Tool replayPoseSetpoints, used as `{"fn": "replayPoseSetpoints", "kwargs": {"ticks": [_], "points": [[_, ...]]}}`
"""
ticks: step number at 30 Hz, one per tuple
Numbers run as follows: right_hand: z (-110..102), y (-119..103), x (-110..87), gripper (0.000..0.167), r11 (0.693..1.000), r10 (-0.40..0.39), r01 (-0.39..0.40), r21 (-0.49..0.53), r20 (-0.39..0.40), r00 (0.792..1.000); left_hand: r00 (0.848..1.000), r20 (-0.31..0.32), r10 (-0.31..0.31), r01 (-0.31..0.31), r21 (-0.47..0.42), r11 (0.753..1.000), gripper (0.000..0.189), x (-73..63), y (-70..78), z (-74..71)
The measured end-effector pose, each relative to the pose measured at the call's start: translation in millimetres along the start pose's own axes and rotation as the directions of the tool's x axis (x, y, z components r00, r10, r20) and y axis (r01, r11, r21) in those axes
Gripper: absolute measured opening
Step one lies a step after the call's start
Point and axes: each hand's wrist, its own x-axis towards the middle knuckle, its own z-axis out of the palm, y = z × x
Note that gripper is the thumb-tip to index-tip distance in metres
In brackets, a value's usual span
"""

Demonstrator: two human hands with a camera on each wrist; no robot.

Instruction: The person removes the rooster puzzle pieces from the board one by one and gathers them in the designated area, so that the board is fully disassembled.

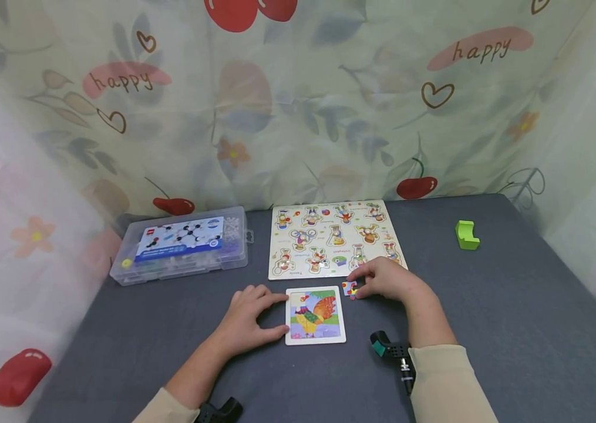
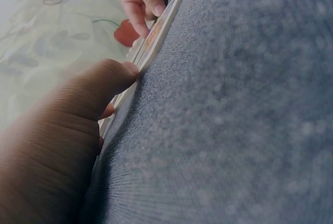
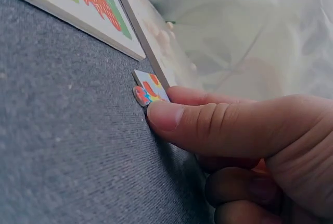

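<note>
A square jigsaw puzzle with a white frame and a rooster picture lies flat on the table. My left hand is at its left side, index finger and thumb spread apart along the frame. In the left wrist view the left thumb rests on the frame's edge. Just off the puzzle's upper right corner, my right hand pinches a small colourful jigsaw piece between thumb and index finger, low over the cloth. A red and blue knob of it shows beside the right thumb; the fingers cover the rest.
Behind the puzzle lies a board of cartoon animal figures, its near right corner under my right hand. A clear plastic case with a blue-and-white label stands at the back left. A green block sits at the right on the dark grey table.
</note>
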Motion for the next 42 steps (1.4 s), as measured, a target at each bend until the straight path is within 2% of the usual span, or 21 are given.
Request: {"fn": "replayPoseSetpoints", "kwargs": {"ticks": [8,17,22,27,34,42], "points": [[-8,-12,-9.4,0.032,1.0,-0.005,0.005,0.002,-0.023,1.0,1.0,0.002,0.002,-0.002,-0.002,1.0,0.057,-0.6,-0.2,0.3],[-21,-37,-24.0,0.028,0.996,-0.084,0.083,-0.013,-0.107,0.991,1.0,-0.003,0.005,-0.005,0.0,1.0,0.057,-0.7,-0.2,-0.5],[-25,-49,-31.9,0.024,0.99,-0.138,0.137,-0.017,-0.159,0.978,1.0,-0.002,0.004,-0.004,0.002,1.0,0.057,-0.9,0.9,-0.8],[-25,-59,-36.8,0.019,0.974,-0.228,0.223,-0.05,-0.202,0.953,1.0,0.0,0.003,-0.003,0.0,1.0,0.057,-0.6,1.3,-1.0],[-15,-74,-37.6,0.016,0.955,-0.297,0.292,-0.054,-0.18,0.938,1.0,-0.004,0.008,-0.008,0.009,1.0,0.057,-0.6,0.2,-0.9],[3,-91,-31.9,0.018,0.93,-0.366,0.361,-0.065,-0.075,0.928,0.999,-0.021,0.025,-0.025,0.001,1.0,0.055,-0.9,-0.5,0.2]]}}
